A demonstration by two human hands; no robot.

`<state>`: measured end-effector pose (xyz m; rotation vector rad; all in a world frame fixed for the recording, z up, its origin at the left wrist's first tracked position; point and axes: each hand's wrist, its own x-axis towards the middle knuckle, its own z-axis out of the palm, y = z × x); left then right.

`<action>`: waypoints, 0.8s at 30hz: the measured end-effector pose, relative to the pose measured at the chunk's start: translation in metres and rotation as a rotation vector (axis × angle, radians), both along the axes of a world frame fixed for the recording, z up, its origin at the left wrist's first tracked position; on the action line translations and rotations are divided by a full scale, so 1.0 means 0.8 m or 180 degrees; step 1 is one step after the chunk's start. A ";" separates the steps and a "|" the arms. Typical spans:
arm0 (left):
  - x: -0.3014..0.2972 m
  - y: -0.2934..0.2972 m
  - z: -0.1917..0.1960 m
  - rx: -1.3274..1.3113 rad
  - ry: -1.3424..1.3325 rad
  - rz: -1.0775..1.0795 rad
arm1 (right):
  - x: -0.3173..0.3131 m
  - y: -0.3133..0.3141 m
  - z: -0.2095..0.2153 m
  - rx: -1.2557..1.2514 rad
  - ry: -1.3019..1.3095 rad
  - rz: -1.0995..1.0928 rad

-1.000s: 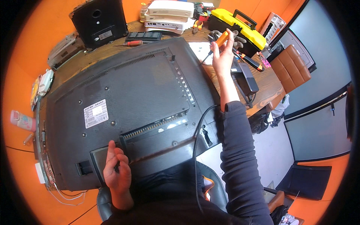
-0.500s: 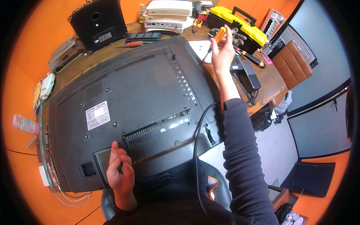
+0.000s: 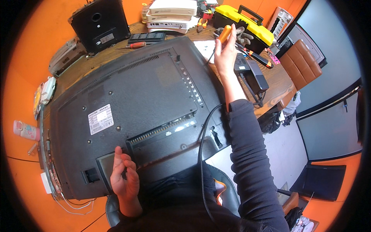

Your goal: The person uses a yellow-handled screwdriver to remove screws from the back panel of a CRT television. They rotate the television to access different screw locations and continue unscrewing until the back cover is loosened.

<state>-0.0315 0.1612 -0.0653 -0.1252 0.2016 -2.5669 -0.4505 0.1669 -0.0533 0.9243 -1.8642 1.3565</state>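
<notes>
A large black flat-screen TV (image 3: 147, 89) lies back side up on the wooden table, with a white label and several screws or screw holes on its rear cover. My right hand (image 3: 225, 58) grips the orange handle of a screwdriver (image 3: 224, 34) by the TV's far right corner. Its dark shaft slants down to the edge there; exactly where the tip rests is hard to see. Low over the near edge, my left hand (image 3: 125, 179) is cupped with its fingers curled. Something small and dark shows in that palm, too small to name.
A black power cable (image 3: 201, 154) runs down over the TV's near right side. Beyond my right hand are a yellow-lidded toolbox (image 3: 247, 23), pliers (image 3: 201, 25) and a black adapter-like box (image 3: 256, 75). Stacked white boxes (image 3: 172, 17), a bit set (image 3: 147, 37) and a red-handled screwdriver (image 3: 136, 45) lie behind.
My right hand, still on the screwdriver, has shifted slightly left and tilted a little. The left hand stays almost where it was.
</notes>
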 end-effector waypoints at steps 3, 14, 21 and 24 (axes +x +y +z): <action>0.000 0.000 0.000 -0.0013 0.0046 -0.0024 | 0.000 0.001 -0.001 -0.0166 -0.0356 0.0173; 0.000 -0.001 0.000 -0.0050 0.0049 -0.0046 | 0.009 0.009 0.006 -0.0137 -0.0580 0.0309; 0.000 0.000 -0.002 -0.0023 0.0110 -0.0053 | 0.000 0.012 -0.002 0.0149 -0.0175 -0.0114; 0.001 -0.001 -0.002 -0.0018 0.0093 -0.0069 | -0.007 0.001 -0.006 -0.0057 0.0302 -0.0201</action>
